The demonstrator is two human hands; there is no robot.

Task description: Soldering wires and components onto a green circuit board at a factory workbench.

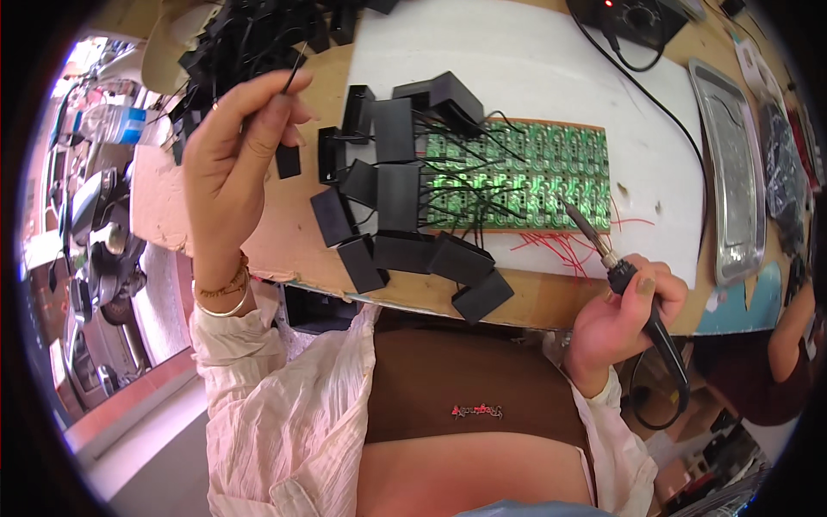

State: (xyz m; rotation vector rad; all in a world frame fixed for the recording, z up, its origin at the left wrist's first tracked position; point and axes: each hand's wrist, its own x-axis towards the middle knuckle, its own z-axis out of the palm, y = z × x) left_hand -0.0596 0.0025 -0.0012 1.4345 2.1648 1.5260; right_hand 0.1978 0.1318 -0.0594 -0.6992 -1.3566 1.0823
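Observation:
Pinched between the thumb and fingers of my left hand [233, 159] is a thin black wire [298, 67], raised at the upper left. A small black box [289, 161] shows just below those fingers; whether the wire runs to it I cannot tell. My right hand [624, 314] is closed around a soldering iron [658, 332], its tip above the right part of a green circuit board panel [538, 164]. Black plastic boxes [398, 196] crowd the panel's left side, with black wires [465, 185] reaching onto the boards. Red wires [556, 247] stick out along the panel's near edge.
A heap of black boxes and wires [250, 43] lies at the far left. White foam sheeting [517, 60] lies under the panel. At the back right stands a black soldering station [633, 19], its cord crossing rightward. Beyond are a metal tray [728, 172] and another person's arm [791, 332].

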